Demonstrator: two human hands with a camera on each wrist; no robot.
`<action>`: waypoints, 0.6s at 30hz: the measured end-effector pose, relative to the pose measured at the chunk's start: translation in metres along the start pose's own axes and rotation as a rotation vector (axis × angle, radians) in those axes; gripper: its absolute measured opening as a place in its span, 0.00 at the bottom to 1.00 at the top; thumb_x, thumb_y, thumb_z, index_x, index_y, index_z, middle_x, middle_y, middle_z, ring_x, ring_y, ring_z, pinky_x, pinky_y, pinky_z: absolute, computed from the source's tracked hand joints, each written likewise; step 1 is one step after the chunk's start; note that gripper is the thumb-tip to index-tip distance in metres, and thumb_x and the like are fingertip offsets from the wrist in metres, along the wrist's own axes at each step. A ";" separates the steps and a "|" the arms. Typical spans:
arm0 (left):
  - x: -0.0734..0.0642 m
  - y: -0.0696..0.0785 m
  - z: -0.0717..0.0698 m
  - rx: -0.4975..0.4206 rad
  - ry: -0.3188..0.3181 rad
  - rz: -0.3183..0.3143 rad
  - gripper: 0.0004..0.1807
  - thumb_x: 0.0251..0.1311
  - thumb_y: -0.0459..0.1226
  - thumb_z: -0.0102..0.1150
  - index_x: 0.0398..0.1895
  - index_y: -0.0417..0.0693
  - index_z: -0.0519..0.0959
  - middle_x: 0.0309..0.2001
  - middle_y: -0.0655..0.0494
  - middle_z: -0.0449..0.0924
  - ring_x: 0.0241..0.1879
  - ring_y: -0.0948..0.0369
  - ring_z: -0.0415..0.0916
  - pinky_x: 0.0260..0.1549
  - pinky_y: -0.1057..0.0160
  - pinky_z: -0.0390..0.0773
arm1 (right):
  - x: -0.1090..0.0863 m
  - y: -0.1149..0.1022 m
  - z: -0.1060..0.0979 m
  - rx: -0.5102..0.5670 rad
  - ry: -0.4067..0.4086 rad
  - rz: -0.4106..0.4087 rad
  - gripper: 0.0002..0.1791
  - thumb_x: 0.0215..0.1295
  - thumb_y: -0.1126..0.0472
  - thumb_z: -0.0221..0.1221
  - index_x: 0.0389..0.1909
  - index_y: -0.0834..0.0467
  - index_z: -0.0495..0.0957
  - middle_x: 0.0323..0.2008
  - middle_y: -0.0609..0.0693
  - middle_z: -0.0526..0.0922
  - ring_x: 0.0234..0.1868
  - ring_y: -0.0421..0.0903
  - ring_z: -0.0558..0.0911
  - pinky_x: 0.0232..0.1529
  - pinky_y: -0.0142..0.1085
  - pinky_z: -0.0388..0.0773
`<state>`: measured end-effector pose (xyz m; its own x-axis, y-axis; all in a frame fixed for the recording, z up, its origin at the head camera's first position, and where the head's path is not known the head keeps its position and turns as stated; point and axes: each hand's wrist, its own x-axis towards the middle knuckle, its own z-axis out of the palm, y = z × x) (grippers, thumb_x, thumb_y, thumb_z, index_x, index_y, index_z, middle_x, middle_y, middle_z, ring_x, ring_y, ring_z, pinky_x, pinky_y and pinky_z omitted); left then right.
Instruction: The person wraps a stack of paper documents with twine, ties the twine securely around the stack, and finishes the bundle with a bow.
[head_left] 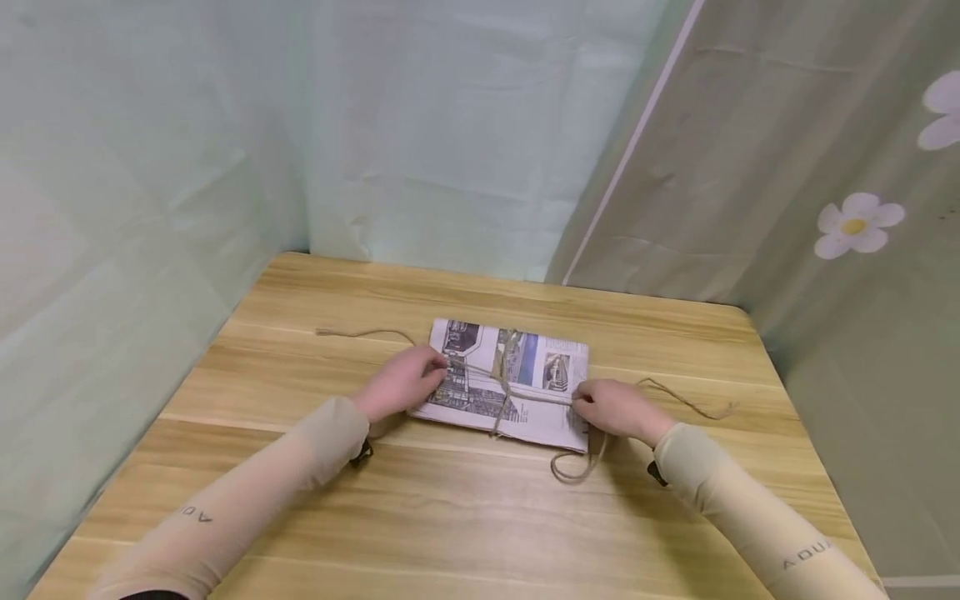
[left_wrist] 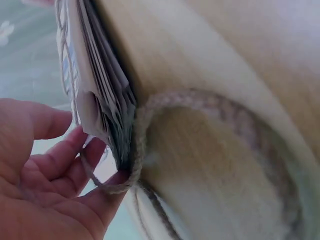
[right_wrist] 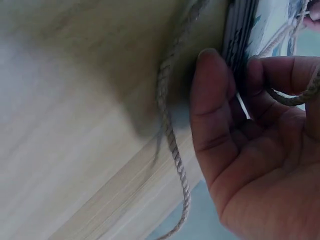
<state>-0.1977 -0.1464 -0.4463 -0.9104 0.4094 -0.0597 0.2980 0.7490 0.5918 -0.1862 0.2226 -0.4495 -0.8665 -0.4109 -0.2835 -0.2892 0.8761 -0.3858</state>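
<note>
A folded newspaper stack point(head_left: 534, 362) lies flat on the table, with brown twine point(head_left: 542, 397) crossing over its middle both ways. My left hand point(head_left: 401, 382) is at the stack's left edge, pinching the twine between thumb and fingers. In the left wrist view a loop of twine point(left_wrist: 116, 189) hangs across those fingers beside the layered paper edges point(left_wrist: 107, 85). At the opposite edge, my right hand point(head_left: 618, 408) pinches the twine where it comes off the paper. The right wrist view has a twine strand point(right_wrist: 300, 98) running through that hand's grip.
One loose twine end point(head_left: 367, 333) trails left on the wooden table point(head_left: 450, 517). Another end point(head_left: 690, 400) lies to the right, and a curled length point(head_left: 573, 477) sits near the front right corner of the stack. Curtains point(head_left: 480, 133) hang around the table's back and sides.
</note>
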 end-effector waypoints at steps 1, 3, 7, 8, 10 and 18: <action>0.001 -0.002 -0.001 -0.027 0.007 -0.018 0.12 0.71 0.37 0.59 0.50 0.39 0.82 0.46 0.48 0.82 0.45 0.53 0.80 0.52 0.48 0.80 | -0.001 0.000 0.001 0.024 0.001 -0.002 0.10 0.73 0.54 0.54 0.31 0.51 0.77 0.24 0.45 0.76 0.27 0.44 0.74 0.33 0.40 0.74; 0.002 -0.005 -0.004 -0.093 0.023 -0.062 0.09 0.72 0.37 0.59 0.47 0.41 0.82 0.44 0.50 0.82 0.42 0.54 0.79 0.50 0.49 0.80 | -0.002 0.002 0.002 0.080 0.029 0.005 0.12 0.75 0.53 0.55 0.29 0.52 0.75 0.23 0.46 0.74 0.26 0.44 0.73 0.30 0.39 0.72; 0.003 -0.012 -0.007 -0.180 0.049 -0.093 0.09 0.74 0.39 0.57 0.45 0.42 0.81 0.41 0.50 0.82 0.42 0.54 0.78 0.48 0.50 0.79 | -0.002 0.009 0.001 0.180 0.146 0.039 0.15 0.75 0.54 0.57 0.26 0.53 0.76 0.26 0.48 0.74 0.28 0.45 0.73 0.31 0.39 0.70; 0.004 -0.014 -0.007 -0.192 0.057 -0.103 0.09 0.74 0.39 0.57 0.45 0.42 0.81 0.41 0.50 0.81 0.42 0.54 0.77 0.48 0.50 0.78 | -0.001 0.010 0.000 0.207 0.168 0.050 0.15 0.75 0.54 0.58 0.26 0.54 0.77 0.27 0.49 0.74 0.30 0.46 0.73 0.32 0.39 0.71; 0.003 -0.016 -0.010 -0.202 0.065 -0.118 0.10 0.75 0.40 0.56 0.46 0.42 0.81 0.42 0.49 0.81 0.43 0.53 0.77 0.49 0.49 0.78 | 0.001 0.012 0.000 0.268 0.183 0.074 0.16 0.74 0.54 0.57 0.25 0.56 0.78 0.30 0.51 0.76 0.32 0.46 0.76 0.35 0.39 0.75; 0.001 -0.020 -0.018 -0.153 0.052 -0.136 0.10 0.74 0.39 0.57 0.45 0.41 0.82 0.43 0.47 0.82 0.44 0.51 0.77 0.51 0.47 0.77 | 0.019 0.017 -0.005 0.772 0.066 0.222 0.15 0.73 0.60 0.56 0.32 0.69 0.78 0.28 0.57 0.81 0.27 0.47 0.84 0.33 0.39 0.86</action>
<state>-0.2096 -0.1698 -0.4437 -0.9542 0.2790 -0.1079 0.1277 0.7061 0.6965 -0.2099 0.2312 -0.4567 -0.9000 -0.2111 -0.3813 0.2340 0.5042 -0.8313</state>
